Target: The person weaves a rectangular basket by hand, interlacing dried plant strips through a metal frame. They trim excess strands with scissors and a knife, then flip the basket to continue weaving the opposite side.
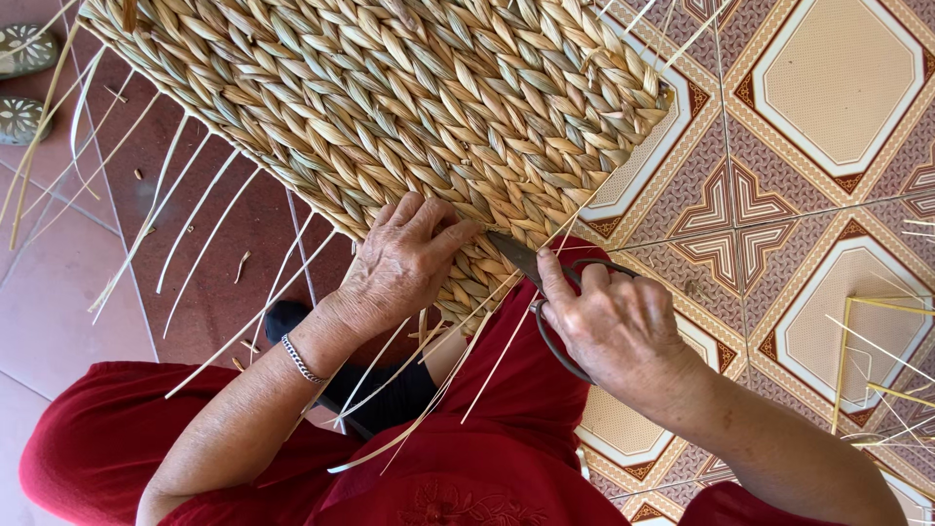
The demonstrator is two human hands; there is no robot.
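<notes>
A large mat of braided straw (390, 97) lies across my lap and the floor, filling the upper middle of the view. My left hand (404, 258) presses flat on its near edge, fingers spread over the weave; a silver bracelet (297, 358) circles that wrist. My right hand (614, 321) grips a pair of dark metal scissors (516, 255), fingers through the loop handles. The blades point left at the mat's edge, right beside my left fingertips. Loose straw ends (429, 380) hang down from the edge over my red clothing (506, 429).
Patterned tiles (779, 214) cover the floor on the right, plain reddish tiles (58, 282) the left. Long loose straws (185, 224) lie on the left floor, more straws (877, 370) at the right edge. Two sandals (24, 83) rest at the upper left.
</notes>
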